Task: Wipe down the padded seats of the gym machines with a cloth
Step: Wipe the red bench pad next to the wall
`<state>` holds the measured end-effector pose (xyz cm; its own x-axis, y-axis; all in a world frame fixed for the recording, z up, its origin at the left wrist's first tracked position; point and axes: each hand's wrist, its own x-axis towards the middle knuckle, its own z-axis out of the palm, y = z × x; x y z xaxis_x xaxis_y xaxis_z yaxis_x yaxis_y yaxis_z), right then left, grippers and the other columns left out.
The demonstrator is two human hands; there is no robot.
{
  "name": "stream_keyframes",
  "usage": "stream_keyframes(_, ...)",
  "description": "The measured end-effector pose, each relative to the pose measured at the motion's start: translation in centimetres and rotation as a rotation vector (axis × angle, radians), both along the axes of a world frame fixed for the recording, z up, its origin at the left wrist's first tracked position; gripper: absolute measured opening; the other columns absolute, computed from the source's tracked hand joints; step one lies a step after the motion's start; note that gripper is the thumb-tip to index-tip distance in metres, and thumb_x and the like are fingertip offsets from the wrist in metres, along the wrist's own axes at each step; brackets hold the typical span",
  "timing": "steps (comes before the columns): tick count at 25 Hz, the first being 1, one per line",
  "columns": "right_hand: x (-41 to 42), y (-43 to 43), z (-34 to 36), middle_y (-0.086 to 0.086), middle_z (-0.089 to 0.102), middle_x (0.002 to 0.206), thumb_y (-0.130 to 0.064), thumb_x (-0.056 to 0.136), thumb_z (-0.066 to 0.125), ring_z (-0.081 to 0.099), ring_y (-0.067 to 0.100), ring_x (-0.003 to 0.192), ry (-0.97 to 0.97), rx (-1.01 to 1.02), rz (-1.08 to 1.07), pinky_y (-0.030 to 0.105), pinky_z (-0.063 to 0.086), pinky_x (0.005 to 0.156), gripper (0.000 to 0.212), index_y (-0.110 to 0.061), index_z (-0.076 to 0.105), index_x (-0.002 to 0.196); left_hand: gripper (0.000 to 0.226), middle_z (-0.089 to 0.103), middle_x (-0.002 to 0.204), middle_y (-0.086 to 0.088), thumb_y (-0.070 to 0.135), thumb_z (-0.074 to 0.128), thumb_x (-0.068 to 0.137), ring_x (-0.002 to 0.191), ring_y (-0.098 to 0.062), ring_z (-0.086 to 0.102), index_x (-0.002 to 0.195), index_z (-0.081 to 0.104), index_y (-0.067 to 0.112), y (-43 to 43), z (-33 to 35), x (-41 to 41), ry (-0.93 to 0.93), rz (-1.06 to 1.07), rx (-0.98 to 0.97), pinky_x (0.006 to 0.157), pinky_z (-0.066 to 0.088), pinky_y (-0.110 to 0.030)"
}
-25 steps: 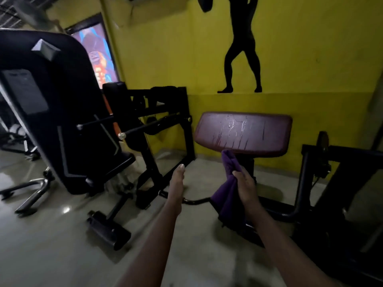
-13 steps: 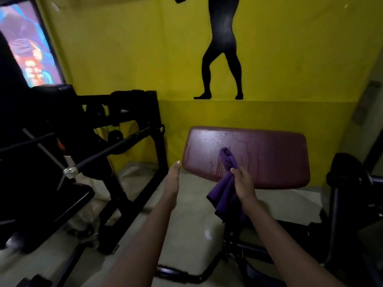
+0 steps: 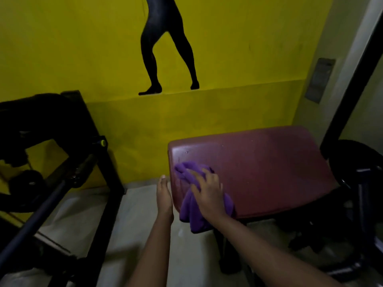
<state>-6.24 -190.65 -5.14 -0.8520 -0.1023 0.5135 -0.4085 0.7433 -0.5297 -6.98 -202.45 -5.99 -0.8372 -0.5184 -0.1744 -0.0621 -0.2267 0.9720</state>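
Purple cloth [image 3: 186, 208] lies on the dark red seat [image 3: 259, 168], pressed under my flat right hand [image 3: 208, 191]. My left hand [image 3: 164, 198] is released, just beside the seat.

Silhouette [image 3: 161, 17] cut off @ top; cloth [image 3: 187, 211] partly under R hand [image 3: 208, 193]

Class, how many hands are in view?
2. The right hand presses the purple cloth onto the maroon seat; the left hand is beside the seat's left edge.
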Motion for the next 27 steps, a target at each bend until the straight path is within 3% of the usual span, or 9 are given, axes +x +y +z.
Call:
stream_keyframes(2, -0.7, -2.4, -2.8, 0.005, 0.056, 0.127, -0.037, 0.078, 0.037, 0.049, 0.024, 0.105, 0.023, 0.219, 0.050, 0.037, 0.048, 0.076, 0.051, -0.031, 0.046, 0.127, 0.045, 0.056, 0.129, -0.007, 0.040, 0.028, 0.100, 0.118, -0.020, 0.050, 0.121, 0.056, 0.012, -1.2, -1.2, -1.0, -0.023, -0.003, 0.071, 0.094, 0.035, -0.027)
stream_keyframes(5, -1.7, -3.8, -6.8, 0.003, 0.033, 0.145, -0.043, 0.077, 0.038, 0.035, 0.021, 0.125, 0.088, 0.484, 0.071, 0.043, 0.029, 0.095, 0.060, -0.036, 0.036, 0.136, 0.046, 0.065, 0.104, -0.005, 0.046, 0.026, 0.099, 0.096, -0.017, 0.059, 0.109, 0.059, 0.015, -2.1, -2.6, -1.4, -0.075, -0.026, 0.190, 0.079, 0.045, -0.027)
stream_keyframes(8, -2.9, -3.9, -7.5, 0.002, 0.029, 0.147, -0.050, 0.076, 0.039, 0.031, 0.021, 0.130, 0.159, 0.555, 0.081, 0.046, 0.022, 0.099, 0.063, -0.039, 0.035, 0.138, 0.052, 0.066, 0.103, -0.008, 0.048, 0.022, 0.098, 0.096, -0.020, 0.062, 0.113, 0.058, 0.013, -2.2, -3.1, -2.1, -0.073, -0.065, 0.227, 0.073, 0.048, -0.027)
stream_keyframes(12, -6.7, -3.6, -5.2, 0.000, 0.034, 0.145, -0.050, 0.076, 0.040, 0.033, 0.018, 0.128, 0.233, 0.524, 0.165, 0.044, 0.021, 0.098, 0.058, -0.043, 0.041, 0.133, 0.046, 0.063, 0.093, 0.001, 0.052, 0.016, 0.097, 0.083, -0.012, 0.058, 0.108, 0.052, 0.025, -1.4, -2.3, -3.2, -0.096, 0.014, 0.237, 0.073, 0.048, -0.027)
stream_keyframes(14, -9.4, -3.6, -3.6, 0.000, 0.041, 0.143, -0.048, 0.075, 0.042, 0.035, 0.018, 0.126, 0.246, 0.492, 0.219, 0.043, 0.023, 0.095, 0.056, -0.042, 0.047, 0.130, 0.055, 0.067, 0.109, -0.008, 0.061, 0.015, 0.093, 0.094, -0.022, 0.062, 0.107, 0.056, 0.027, -0.9, -2.1, -4.3, -0.121, 0.007, 0.188, 0.085, 0.051, -0.037)
stream_keyframes(16, -12.2, -3.7, -1.6, 0.001, 0.046, 0.141, -0.046, 0.076, 0.041, 0.036, 0.019, 0.125, 0.245, 0.511, 0.283, 0.044, 0.026, 0.094, 0.055, -0.041, 0.048, 0.130, 0.070, 0.060, 0.127, -0.016, 0.066, 0.013, 0.089, 0.112, -0.032, 0.057, 0.118, 0.060, 0.023, -0.4, -2.2, -5.5, -0.247, 0.007, -0.005, 0.098, 0.043, -0.042)
stream_keyframes(18, -15.2, -3.2, 0.7, 0.002, 0.047, 0.140, -0.045, 0.077, 0.040, 0.038, 0.020, 0.124, 0.240, 0.571, 0.315, 0.046, 0.028, 0.094, 0.055, -0.040, 0.048, 0.131, 0.068, 0.053, 0.135, -0.018, 0.062, 0.014, 0.092, 0.122, -0.037, 0.049, 0.133, 0.051, 0.022, 0.3, -2.1, -6.1, -0.363, 0.061, -0.227, 0.100, 0.036, -0.043)
stream_keyframes(24, -14.5, -4.1, 0.7, 0.004, 0.048, 0.139, -0.047, 0.074, 0.039, 0.042, 0.024, 0.122, 0.200, 0.450, 0.083, 0.054, 0.033, 0.098, 0.058, -0.042, 0.045, 0.132, 0.064, 0.058, 0.126, -0.019, 0.059, 0.017, 0.093, 0.115, -0.038, 0.051, 0.127, 0.054, 0.020, 0.9, -2.5, -5.8, -0.324, 0.128, -0.385, 0.094, 0.038, -0.043)
stream_keyframes(27, -13.3, -4.3, -0.8, 0.002, 0.046, 0.140, -0.051, 0.073, 0.043, 0.036, 0.022, 0.121, 0.276, 0.511, 0.182, 0.053, 0.037, 0.095, 0.057, -0.044, 0.047, 0.130, 0.060, 0.055, 0.131, -0.019, 0.056, 0.018, 0.094, 0.119, -0.038, 0.049, 0.133, 0.049, 0.023, 0.6, -2.7, -6.0, -0.323, 0.117, -0.378, 0.096, 0.036, -0.043)
